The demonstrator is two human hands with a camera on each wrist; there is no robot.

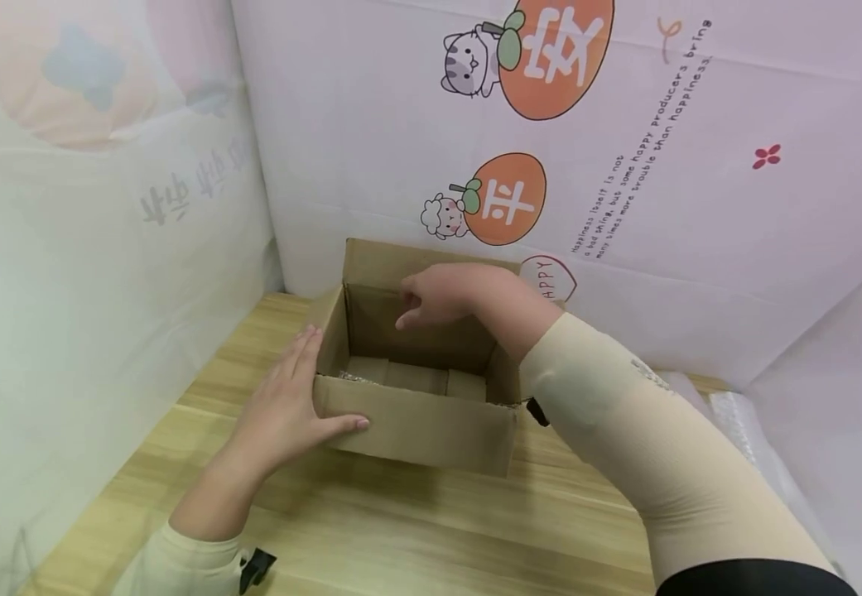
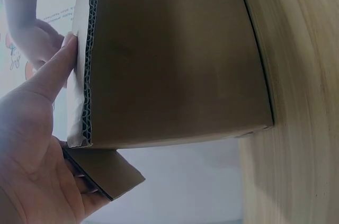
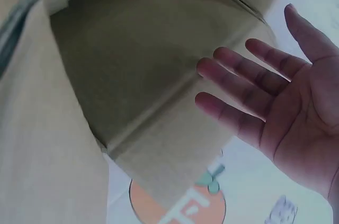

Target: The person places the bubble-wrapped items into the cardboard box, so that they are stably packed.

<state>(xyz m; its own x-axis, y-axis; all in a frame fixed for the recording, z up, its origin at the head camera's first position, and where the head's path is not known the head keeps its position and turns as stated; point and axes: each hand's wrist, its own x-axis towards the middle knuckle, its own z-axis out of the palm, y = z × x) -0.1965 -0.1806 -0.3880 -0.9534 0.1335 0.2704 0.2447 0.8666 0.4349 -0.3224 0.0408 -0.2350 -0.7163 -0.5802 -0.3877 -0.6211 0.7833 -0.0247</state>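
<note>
A brown cardboard box (image 1: 419, 426) stands on the wooden table with its top flaps folded outward. Inside, low at the left, some shiny clear plastic (image 1: 359, 377) shows near the cardboard bottom. My left hand (image 1: 285, 418) rests against the box's front left corner, fingers straight along the left flap (image 2: 106, 171) and thumb extended over the front flap. Above the box's far side hovers my right hand (image 1: 441, 294), with nothing in it. In the right wrist view its fingers (image 3: 238, 73) are spread and relaxed, palm visible, over the far flap (image 3: 159, 166).
White cloth walls (image 1: 371, 149) printed with cartoon oranges enclose the wooden table (image 1: 431, 530) at the back and sides. Clear bubble wrap (image 1: 744, 430) lies along the right wall, beyond the right sleeve (image 1: 647, 430).
</note>
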